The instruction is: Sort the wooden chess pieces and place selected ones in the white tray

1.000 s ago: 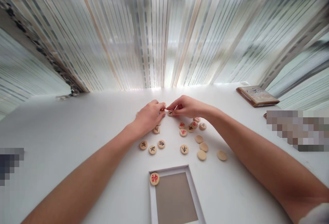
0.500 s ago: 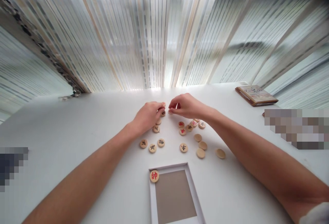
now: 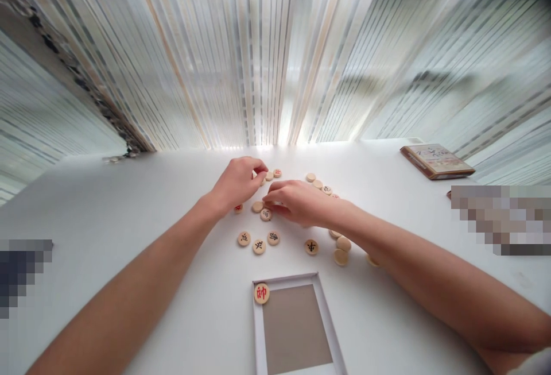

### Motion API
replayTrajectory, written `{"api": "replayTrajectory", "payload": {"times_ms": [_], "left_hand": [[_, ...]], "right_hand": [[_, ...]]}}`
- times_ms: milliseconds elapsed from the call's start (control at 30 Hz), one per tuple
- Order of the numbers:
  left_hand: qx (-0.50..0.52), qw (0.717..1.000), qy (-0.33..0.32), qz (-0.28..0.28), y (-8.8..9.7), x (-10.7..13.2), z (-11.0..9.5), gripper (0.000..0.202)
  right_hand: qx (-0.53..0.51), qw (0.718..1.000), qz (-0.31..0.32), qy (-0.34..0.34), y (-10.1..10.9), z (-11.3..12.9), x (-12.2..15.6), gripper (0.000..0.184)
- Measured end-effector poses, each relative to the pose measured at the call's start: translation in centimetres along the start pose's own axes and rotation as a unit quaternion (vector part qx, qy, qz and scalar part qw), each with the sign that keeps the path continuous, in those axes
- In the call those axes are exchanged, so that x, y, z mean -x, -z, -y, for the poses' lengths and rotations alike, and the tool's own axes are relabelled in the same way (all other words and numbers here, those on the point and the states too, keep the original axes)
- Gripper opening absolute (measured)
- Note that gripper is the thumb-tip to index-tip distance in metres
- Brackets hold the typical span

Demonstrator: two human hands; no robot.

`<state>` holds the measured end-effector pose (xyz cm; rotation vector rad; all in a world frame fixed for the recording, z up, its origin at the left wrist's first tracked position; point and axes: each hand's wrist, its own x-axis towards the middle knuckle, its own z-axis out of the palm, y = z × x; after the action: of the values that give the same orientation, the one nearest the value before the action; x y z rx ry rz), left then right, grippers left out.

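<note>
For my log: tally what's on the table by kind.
Wooden game pieces: about 19 showing, a few partly behind the right hand
White tray: 1
Brown box: 1
Total: about 21

1. White table [image 3: 129, 208], smooth top, carries everything.
2. Wooden discs [image 3: 259, 246] lie scattered mid-table, some lettered, some blank.
3. White tray [image 3: 256, 329] sits near the front edge; flat brown box [image 3: 437, 161] far right.

Round wooden discs [image 3: 259, 247] lie flat, scattered on white table [image 3: 129, 203]; some show red/blk chars, others blank.
</note>
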<state>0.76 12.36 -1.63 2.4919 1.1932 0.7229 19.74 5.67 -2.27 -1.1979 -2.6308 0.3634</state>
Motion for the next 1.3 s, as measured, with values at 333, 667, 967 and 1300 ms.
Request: {"api": "replayTrajectory", "payload": {"times_ms": [333,667,967,1300], "left_hand": [[0.018,0.999,0.022,0.028,0.1,0.3,-1.3,0.021],[0.005,0.969,0.023,0.246,3.8,1.1,-0.9,0.025],[-0.038,0.944,0.006,0.326,3.5,1.1,-1.2,0.011],[0.019,0.962,0.009,0.271,3.0,1.0,-1.1,0.022]], "right_hand": [[0.002,0.999,0.029,-0.027,1.5,-0.2,0.6,0.023],[-0.025,0.998,-0.018,-0.060,2.3,-2.0,0.7,0.017],[-0.019,0.999,0.006,-0.046,1.0,-2.3,0.6,0.023],[-0.034,0.995,0.026,-0.093,1.9,-2.1,0.7,0.018]]}}
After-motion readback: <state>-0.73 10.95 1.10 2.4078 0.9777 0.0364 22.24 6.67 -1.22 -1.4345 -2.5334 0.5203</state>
